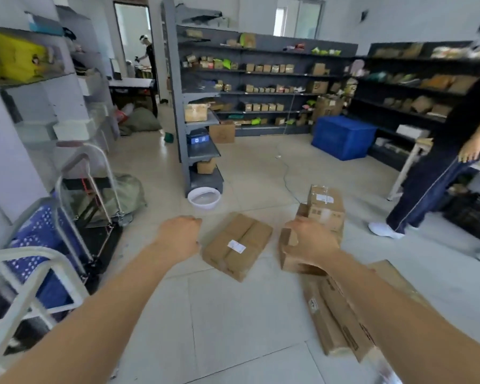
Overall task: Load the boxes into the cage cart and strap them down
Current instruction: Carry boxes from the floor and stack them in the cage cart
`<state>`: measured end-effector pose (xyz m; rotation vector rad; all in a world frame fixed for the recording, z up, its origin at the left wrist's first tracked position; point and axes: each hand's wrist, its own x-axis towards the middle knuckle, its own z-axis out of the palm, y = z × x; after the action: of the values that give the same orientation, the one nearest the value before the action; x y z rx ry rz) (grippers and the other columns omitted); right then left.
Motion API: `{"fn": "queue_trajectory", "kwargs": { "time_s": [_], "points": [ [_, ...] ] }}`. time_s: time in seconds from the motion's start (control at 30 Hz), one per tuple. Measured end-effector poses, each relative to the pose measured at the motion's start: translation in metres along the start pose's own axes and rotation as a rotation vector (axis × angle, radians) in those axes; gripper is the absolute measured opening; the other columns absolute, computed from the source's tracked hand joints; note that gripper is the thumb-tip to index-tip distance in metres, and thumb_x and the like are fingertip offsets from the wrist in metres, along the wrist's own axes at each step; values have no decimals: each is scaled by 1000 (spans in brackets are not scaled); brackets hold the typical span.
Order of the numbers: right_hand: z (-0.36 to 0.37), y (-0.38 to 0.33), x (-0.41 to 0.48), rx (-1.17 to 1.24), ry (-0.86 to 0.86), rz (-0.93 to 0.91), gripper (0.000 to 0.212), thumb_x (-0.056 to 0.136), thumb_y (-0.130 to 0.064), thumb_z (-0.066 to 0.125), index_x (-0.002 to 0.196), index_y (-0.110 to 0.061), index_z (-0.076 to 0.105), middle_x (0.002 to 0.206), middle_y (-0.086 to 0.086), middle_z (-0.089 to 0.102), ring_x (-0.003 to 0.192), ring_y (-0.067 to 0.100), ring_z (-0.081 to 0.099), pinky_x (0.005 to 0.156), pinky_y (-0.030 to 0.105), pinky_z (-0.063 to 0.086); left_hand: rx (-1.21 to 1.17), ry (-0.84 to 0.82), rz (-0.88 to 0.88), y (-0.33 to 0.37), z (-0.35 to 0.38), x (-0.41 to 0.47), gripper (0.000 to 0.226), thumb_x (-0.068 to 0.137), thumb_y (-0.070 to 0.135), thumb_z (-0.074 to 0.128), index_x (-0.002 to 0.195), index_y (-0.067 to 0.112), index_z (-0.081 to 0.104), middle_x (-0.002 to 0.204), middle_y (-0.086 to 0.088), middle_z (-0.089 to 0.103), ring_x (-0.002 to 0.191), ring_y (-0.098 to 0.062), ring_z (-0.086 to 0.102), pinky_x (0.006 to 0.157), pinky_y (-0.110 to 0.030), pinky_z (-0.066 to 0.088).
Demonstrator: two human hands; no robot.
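Several brown cardboard boxes lie on the tiled floor ahead of me. A flat box with a white label (237, 246) rests in the middle. My left hand (179, 234) hovers just left of it, fingers curled, holding nothing. My right hand (311, 242) reaches over a small box (288, 257) at its near side; whether the fingers grip it I cannot tell. Behind that stands a taller labelled box (326, 207). A long flat box (336, 322) lies under my right forearm. The metal cart frame (75, 217) stands at the left, with a blue crate (36, 245) beside it.
A person in dark trousers (438, 184) stands at the right. A white basin (204, 198) sits by the grey shelf unit (203, 151). A blue bin (344, 137) is farther back by dark stocked shelves. Another person stands in the far doorway.
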<state>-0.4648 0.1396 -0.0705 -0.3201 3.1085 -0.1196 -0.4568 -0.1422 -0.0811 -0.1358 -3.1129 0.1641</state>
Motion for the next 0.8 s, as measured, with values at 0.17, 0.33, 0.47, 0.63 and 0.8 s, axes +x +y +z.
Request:
{"fn": "queue_trajectory", "kwargs": {
  "time_s": [0.17, 0.33, 0.47, 0.63, 0.8],
  "points": [
    [1, 70, 6, 4, -27, 216, 53, 85, -40, 60, 137, -31, 49, 136, -2, 51, 127, 22, 46, 98, 35, 45, -45, -12, 168, 60, -3, 73, 40, 90, 33, 58, 125, 15, 52, 123, -5, 58, 109, -26, 58, 83, -36, 49],
    [2, 132, 7, -10, -42, 364, 50, 88, -35, 61, 136, -27, 50, 136, 0, 52, 128, 21, 44, 102, 34, 39, -58, -12, 328, 128, 0, 121, 45, 93, 34, 55, 134, 16, 48, 134, -5, 54, 120, -26, 52, 88, -33, 43],
    [14, 183, 0, 18, -74, 474, 57, 88, -39, 61, 141, -28, 46, 138, -1, 50, 130, 21, 43, 102, 35, 41, -80, -58, 410, 181, 19, 153, 44, 90, 33, 57, 130, 16, 52, 130, -6, 57, 119, -27, 53, 92, -36, 48],
    [34, 256, -10, 37, -93, 573, 54, 88, -40, 63, 139, -29, 48, 137, -3, 51, 129, 19, 43, 98, 31, 40, -87, -131, 491, 260, 43, 186, 34, 92, 25, 55, 123, 10, 53, 122, -7, 59, 113, -25, 56, 74, -29, 43],
    [59, 336, -16, 35, -183, 624, 53, 87, -37, 62, 138, -29, 48, 132, -2, 54, 125, 19, 46, 100, 37, 45, -122, -238, 456, 337, 84, 213, 36, 89, 23, 55, 124, 15, 54, 127, -4, 57, 118, -24, 54, 90, -35, 49]
  ]
}}
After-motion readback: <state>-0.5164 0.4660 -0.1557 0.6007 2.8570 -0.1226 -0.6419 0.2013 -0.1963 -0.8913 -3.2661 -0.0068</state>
